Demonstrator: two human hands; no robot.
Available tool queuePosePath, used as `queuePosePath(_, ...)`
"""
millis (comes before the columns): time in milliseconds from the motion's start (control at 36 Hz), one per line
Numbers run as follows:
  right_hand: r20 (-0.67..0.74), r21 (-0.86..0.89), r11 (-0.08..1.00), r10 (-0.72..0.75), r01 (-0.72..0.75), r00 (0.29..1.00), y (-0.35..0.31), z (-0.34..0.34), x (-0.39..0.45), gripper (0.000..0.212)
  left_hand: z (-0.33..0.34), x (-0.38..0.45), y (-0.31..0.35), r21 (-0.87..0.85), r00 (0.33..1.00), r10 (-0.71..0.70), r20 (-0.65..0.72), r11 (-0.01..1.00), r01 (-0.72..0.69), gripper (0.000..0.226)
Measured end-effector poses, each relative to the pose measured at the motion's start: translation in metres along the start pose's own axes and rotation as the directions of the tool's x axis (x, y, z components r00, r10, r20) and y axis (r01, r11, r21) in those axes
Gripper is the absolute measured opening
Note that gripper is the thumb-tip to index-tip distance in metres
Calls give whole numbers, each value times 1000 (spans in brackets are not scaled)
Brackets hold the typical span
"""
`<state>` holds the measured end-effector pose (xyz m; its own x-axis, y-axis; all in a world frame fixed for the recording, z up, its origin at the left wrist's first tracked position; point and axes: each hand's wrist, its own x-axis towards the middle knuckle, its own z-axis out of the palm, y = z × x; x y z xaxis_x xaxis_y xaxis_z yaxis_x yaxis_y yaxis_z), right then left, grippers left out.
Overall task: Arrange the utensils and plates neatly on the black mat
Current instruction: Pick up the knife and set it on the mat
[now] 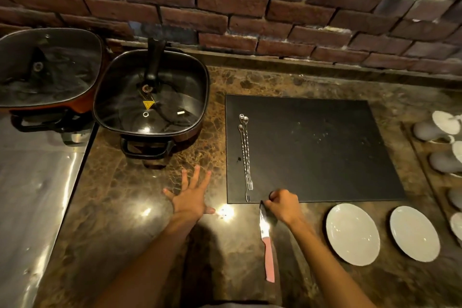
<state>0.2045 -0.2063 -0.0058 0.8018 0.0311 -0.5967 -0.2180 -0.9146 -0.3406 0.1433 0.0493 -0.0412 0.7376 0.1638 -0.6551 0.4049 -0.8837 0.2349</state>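
Three skewer forks (245,155) on the mat (325,152); two plates (352,234); one knife (267,245).

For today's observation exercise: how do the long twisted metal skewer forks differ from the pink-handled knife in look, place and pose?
The long twisted metal skewer forks are all silver and thin; the pink-handled knife has a broad blade and coloured handle. The forks lie on the black rectangular mat; the knife lies on the brown marble counter, its tip by the mat's edge. The forks lie untouched; the right hand is at the knife's blade tip. Both lie flat, pointing roughly front to back.

black mat (325,147), white plates (352,234) — pink-handled knife (267,240)
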Motion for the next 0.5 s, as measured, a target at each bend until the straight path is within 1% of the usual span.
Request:
queuePosePath(28, 14, 0, 1000, 3, -3, 1000, 8, 3, -7, 22, 0, -1, 1, 1, 1000, 1, 17, 1000, -1, 116)
queuePosePath(139, 70, -59, 998, -17, 21, 997, 32, 22, -34, 32, 6, -7, 5, 25, 999, 18, 50, 1000, -19, 100)
queuePosePath(250, 43, -77, 997, -18, 21, 999, 43, 41, -59, 32, 22, -18, 6, 45, 998, 36, 58, 998, -38, 80)
queuePosePath(333, 71, -114, 993, -17, 25, 997, 47, 56, -71, 27, 35, -27, 6, 85, 997, 44, 63, 995, -49, 78)
queuePosePath(417, 67, -118, 993, -15, 22, 998, 48, 64, -75, 18, 45, -34, 8, 112, 997, 44, 56, 992, -50, 79)
queuePosePath(500, 44, -96, 995, -13, 17, 999, 48, 66, -78, 21, 54, -40, 11, 113, 998, 42, 44, 992, -47, 78)
